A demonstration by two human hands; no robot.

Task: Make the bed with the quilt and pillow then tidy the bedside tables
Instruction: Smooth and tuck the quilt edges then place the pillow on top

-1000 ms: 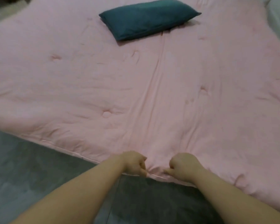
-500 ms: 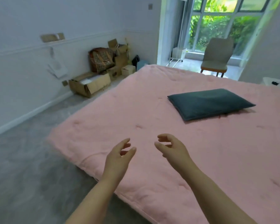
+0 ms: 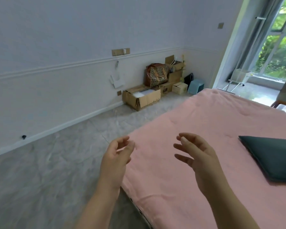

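Head view, hands raised over the bed edge. We see the left hand point(image 3: 116, 156) at lower centre and the right hand point(image 3: 196, 156) just right of it, both lifted clear of the quilt point(image 3: 196, 123), fingers loosely spread and holding nothing. A second ago both hands pinched the quilt's near hem; half a second ago they had let go, and the view has since swung up and leftward, so that the wall and floor point(image 3: 48, 171) now fill the left half of the frame.

The quilt lies flat across the bed, filling the right and lower right; its near edge runs from lower centre toward the upper right with no large folds that we can see. The pillow point(image 3: 271, 159) rests on the quilt at the right edge, partly cut off by the frame. Cardboard boxes point(image 3: 142, 96) stand against the wall at upper centre; a window point(image 3: 281, 38) occupies the upper right corner.

We judge from the release that the spreading of the quilt is finished or nearly so. What remains is likely the pillow's final placing and the bedside tables, none of which we can see in this view.
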